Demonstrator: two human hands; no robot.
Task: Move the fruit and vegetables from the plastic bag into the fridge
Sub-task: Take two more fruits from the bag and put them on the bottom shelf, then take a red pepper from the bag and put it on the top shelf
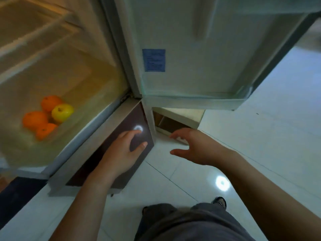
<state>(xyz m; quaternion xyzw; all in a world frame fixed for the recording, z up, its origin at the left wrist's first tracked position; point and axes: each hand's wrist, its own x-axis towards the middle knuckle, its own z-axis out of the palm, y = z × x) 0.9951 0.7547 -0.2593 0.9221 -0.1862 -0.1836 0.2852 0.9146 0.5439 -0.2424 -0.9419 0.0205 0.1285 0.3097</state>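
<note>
We see three oranges (35, 119) and a yellow apple (62, 111), stem up, clustered in the fridge (111, 54) drawer. Left hand (119, 150) and right hand (196, 146) hover empty, fingers spread, over glossy white floor tiles (260, 136).

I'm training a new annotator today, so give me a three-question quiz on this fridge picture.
1. True or false: the fridge door is open.
2. How many oranges lie beside the yellow fruit?
3. Which hand is over the dark lower panel? A) left hand B) right hand

Key: 1 true. 2 three. 3 A. Both hands are empty, fingers spread.
</note>
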